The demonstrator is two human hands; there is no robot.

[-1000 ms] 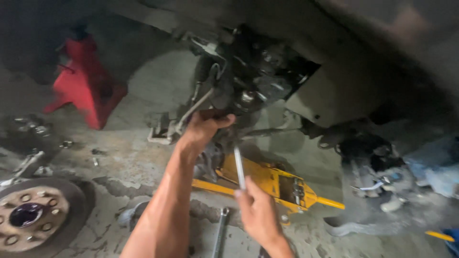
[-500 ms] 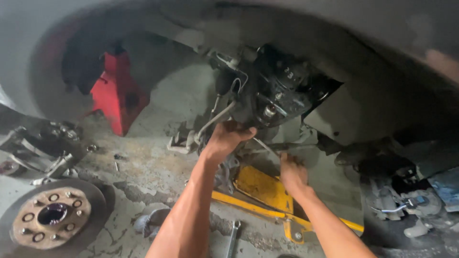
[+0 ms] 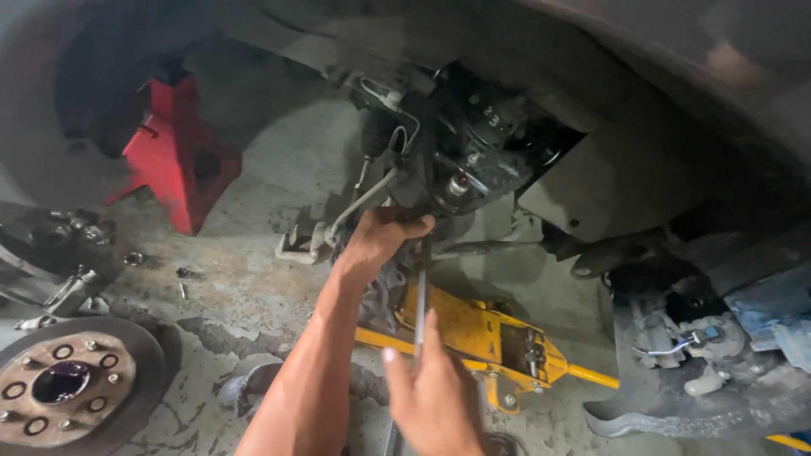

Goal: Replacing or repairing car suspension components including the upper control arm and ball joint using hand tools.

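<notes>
Since the earlier frame, the right hand has been drawn back toward the lower centre, where a slim metal rod is gripped upright. At centre frame the left hand is closed on the underside of the dark suspension assembly. One yellow floor jack is seen beneath it, partly hidden by both arms. One red jack stand is seen upper left, one brake disc lower left, and loose nuts and bolts are scattered between them.
</notes>
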